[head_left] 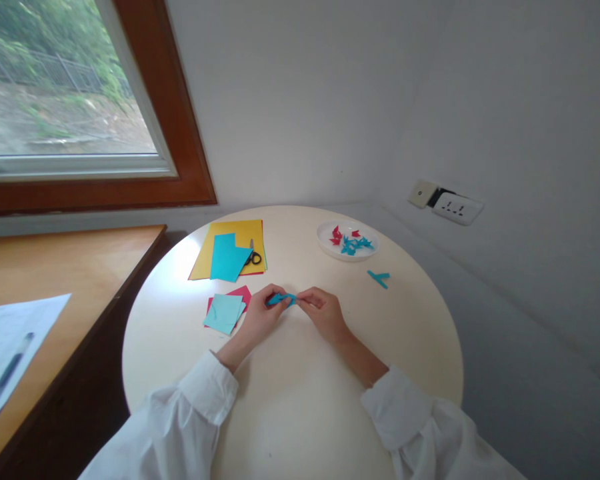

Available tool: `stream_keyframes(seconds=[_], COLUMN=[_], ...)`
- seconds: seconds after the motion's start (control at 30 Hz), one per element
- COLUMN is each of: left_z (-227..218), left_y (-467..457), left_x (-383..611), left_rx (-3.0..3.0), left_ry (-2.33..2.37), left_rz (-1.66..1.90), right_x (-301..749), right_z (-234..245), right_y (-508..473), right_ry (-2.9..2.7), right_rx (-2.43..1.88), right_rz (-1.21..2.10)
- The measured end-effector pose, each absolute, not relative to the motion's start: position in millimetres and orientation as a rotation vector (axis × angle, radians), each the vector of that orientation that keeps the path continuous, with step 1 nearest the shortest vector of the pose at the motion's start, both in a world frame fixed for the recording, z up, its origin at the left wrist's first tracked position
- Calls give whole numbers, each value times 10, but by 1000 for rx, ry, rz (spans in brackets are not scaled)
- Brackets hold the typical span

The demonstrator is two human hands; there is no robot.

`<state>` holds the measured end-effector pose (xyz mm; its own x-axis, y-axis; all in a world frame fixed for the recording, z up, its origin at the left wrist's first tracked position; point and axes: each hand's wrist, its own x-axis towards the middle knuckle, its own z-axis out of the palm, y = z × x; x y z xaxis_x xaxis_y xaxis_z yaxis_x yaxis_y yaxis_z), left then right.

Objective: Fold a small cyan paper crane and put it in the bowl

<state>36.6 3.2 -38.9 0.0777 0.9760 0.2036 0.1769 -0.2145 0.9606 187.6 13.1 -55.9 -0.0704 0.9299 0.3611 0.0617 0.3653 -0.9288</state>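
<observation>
Left hand [261, 313] and right hand [323, 311] pinching blue folded paper [281, 299] between them, above table [300, 400]

Two hands [260, 319] [325, 313]; one blue strip [281, 298]; one plate [323, 236]; one scissors [254, 257]

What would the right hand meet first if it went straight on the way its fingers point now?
The small blue paper piece pinched in the right hand itself, then the left hand on its other end. Further on, perhaps the light blue paper squares; depth is unclear.
</observation>
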Motion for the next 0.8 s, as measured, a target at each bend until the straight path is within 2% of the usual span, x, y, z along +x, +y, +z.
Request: stream_keyframes(seconds=[0.8], left_z=[-426], left_y=[38], left_x=[354], left_rx=[1606], left_ry=[1147], left_rz=[1256], right_x=[1858], right_z=[-472], right_y=[80], right_ry=[-1407], right_rx=[-983], right_rz=[1040])
